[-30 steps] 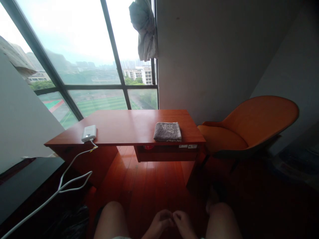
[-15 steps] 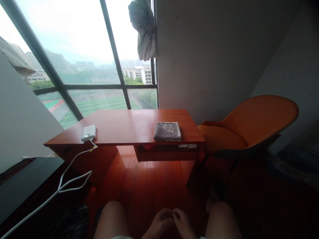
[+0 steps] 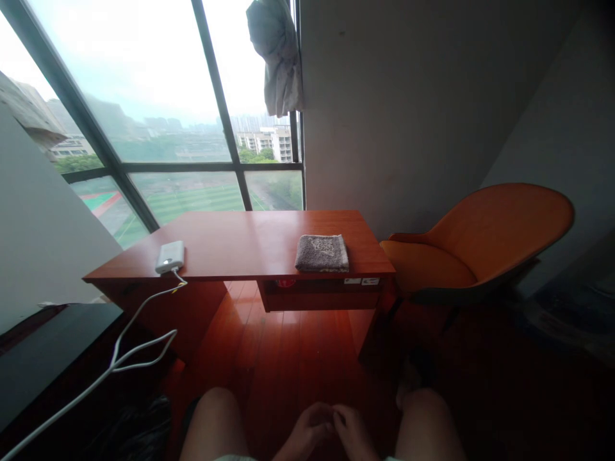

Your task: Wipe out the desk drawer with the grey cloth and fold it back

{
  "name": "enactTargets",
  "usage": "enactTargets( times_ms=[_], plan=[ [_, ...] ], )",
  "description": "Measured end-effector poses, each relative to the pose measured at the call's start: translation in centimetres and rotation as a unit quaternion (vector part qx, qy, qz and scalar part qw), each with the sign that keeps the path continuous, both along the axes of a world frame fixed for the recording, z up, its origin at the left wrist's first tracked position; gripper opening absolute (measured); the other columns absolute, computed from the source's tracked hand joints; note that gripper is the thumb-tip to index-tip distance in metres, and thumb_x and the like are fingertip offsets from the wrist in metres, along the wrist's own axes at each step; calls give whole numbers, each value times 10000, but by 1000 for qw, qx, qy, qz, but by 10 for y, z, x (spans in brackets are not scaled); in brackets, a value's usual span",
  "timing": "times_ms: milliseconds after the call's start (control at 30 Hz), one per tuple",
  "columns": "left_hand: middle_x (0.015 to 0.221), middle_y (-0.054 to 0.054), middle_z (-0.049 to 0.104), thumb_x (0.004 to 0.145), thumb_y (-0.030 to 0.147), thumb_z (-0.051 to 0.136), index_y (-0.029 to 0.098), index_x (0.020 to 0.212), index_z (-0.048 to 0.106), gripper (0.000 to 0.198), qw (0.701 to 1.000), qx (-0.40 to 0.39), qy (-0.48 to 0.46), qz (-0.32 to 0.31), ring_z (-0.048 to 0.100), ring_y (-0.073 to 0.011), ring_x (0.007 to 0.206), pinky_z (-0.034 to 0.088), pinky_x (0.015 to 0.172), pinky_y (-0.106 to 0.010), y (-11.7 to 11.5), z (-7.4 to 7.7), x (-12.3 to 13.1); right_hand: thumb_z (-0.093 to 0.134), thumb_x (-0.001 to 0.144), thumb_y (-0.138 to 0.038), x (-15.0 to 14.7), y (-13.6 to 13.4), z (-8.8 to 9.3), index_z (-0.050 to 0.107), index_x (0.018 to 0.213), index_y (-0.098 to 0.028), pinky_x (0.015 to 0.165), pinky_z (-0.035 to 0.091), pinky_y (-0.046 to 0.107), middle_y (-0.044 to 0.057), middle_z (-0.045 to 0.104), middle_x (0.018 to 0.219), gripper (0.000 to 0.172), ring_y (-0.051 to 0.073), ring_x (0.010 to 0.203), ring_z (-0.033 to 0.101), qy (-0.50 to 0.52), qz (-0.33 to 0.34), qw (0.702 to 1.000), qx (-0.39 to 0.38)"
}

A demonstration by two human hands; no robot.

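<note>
My left hand (image 3: 308, 430) and my right hand (image 3: 352, 431) are between my knees at the bottom of the view. The fingers of both are curled closed, their tips touching each other, with no object showing in them. Beyond them, well out of contact, is a reddish-brown desk (image 3: 230, 237). A folded grey-brown towel (image 3: 321, 253) lies on its right part near the front edge. On the left part rests a white device (image 3: 170, 257) with a white cable (image 3: 137, 310) plugged into it.
An orange chair (image 3: 504, 237) stands right of the desk. At the left is a dark flat surface (image 3: 52, 352), with the cable running past it. An open compartment under the desktop holds a red item (image 3: 285, 282) and small white boxes (image 3: 369, 281). Behind the desk is a window.
</note>
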State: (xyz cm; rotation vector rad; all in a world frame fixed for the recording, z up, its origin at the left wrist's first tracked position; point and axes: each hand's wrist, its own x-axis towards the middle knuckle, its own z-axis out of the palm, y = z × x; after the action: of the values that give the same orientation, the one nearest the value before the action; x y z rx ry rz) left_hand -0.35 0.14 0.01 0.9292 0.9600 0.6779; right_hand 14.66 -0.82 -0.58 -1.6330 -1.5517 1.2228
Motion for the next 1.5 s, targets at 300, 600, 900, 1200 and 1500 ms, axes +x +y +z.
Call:
enactTargets(
  times_ms=[300,600,900,1200,1500],
  plan=[
    [849,-19,682,582,215,645,196,866,663,286,1000,12,-6,-1,601,-199,822,426,725,-306,1,-8,-2,361,790,-255,-1,0,-1,696,909,-155,770,450,314,126,722,919,370,226,859,649,-28,5,1000,-4],
    [785,-11,664,576,201,641,180,826,644,251,1000,0,-22,8,597,-181,740,410,672,-294,-1,-8,-1,373,811,-287,-1,1,-1,695,824,-194,715,443,277,84,720,842,335,201,802,643,-28,-4,1000,0],
    [751,3,663,600,153,598,182,795,640,201,1000,-8,2,4,592,-160,705,393,626,-264,-2,4,0,364,797,-219,-1,2,-7,685,779,-185,669,417,262,84,715,800,324,189,759,638,-64,12,998,4],
    [768,6,660,587,180,633,191,814,631,227,999,-10,-31,14,587,-161,714,390,647,-269,-1,1,1,400,773,-200,-3,2,-7,679,845,-193,744,442,264,76,717,861,288,186,822,645,-43,-1,999,2],
    [842,-7,676,589,189,641,200,855,628,266,999,-38,-34,6,617,-192,802,415,688,-287,-1,-4,1,399,748,-152,-2,2,-12,670,815,-200,729,442,261,57,711,825,283,176,794,636,-32,-4,999,11]
  ],
)
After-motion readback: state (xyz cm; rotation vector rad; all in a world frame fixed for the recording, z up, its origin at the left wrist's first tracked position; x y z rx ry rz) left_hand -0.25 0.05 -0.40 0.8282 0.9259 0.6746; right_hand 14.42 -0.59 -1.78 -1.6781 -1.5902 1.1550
